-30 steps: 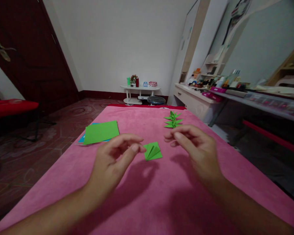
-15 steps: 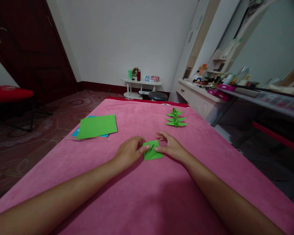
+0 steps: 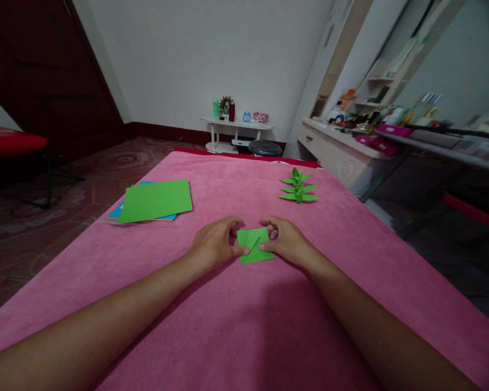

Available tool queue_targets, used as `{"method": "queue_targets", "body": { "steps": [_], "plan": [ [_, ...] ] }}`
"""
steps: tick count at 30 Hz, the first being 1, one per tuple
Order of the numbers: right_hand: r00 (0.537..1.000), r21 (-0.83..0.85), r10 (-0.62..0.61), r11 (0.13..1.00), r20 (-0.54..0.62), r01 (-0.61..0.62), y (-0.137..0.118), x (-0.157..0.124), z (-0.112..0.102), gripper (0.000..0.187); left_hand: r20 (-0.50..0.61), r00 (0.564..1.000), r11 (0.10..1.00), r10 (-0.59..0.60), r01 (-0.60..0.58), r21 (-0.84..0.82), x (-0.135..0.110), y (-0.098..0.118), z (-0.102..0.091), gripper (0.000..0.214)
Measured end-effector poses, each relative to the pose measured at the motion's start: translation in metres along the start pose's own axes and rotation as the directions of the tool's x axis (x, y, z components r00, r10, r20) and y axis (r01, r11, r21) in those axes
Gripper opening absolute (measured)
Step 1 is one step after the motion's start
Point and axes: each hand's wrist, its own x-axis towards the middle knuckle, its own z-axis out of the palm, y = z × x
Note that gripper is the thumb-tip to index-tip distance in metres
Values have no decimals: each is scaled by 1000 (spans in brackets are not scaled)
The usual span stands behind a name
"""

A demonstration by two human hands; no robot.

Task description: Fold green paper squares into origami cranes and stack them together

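Note:
A small square of folded green paper [image 3: 250, 256] lies on the pink cloth between my hands, with a diagonal slit or fold edge across its top. My left hand [image 3: 217, 239] grips its left side, the thumb on top near the middle and the fingers curled behind the edge. On the right side my right hand [image 3: 288, 239] holds it the same way, thumb pressed on the face and fingers bent at the far corner. Both thumb tips sit close to the diagonal line. The undersides of the fingers are partly hidden.
Left of my hands lies a stack of green paper sheets [image 3: 157, 201] over blue ones. Folded green paper figures with pointed tips [image 3: 298, 187] stand at the right on the pink cloth [image 3: 228, 179]. A red stool [image 3: 12, 142] and a cluttered dressing table [image 3: 342, 141] flank the table.
The right fingers have closed in from a looser spread onto the far right corner of the paper. The left thumb has shifted slightly down the paper. The camera view has tilted a little.

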Motion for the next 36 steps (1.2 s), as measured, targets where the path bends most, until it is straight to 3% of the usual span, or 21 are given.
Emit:
{"method": "queue_targets", "body": {
  "steps": [5,8,14,21,28,36],
  "plan": [
    [997,314,71,946,25,-75,-13,-7,0,48,-12,1000,975,19,-21,-221,-2,-5,7,70],
    [990,476,142,870,12,-131,-26,-12,-2,52,26,1000,905,0,11,-426,-3,-5,12,62],
    [978,698,202,692,59,-185,-41,-20,-8,49,232,968,561,98,139,-816,-10,10,10,27],
    [980,740,191,652,51,-166,-48,-23,-12,46,296,954,424,46,249,-871,-18,20,0,24],
    [994,735,82,668,79,-113,-50,-25,-7,42,213,976,354,-50,217,-910,-19,21,8,23],
    [990,755,115,641,81,-136,-54,-32,11,34,209,978,358,22,187,-915,-20,19,10,23]
  ]
}}
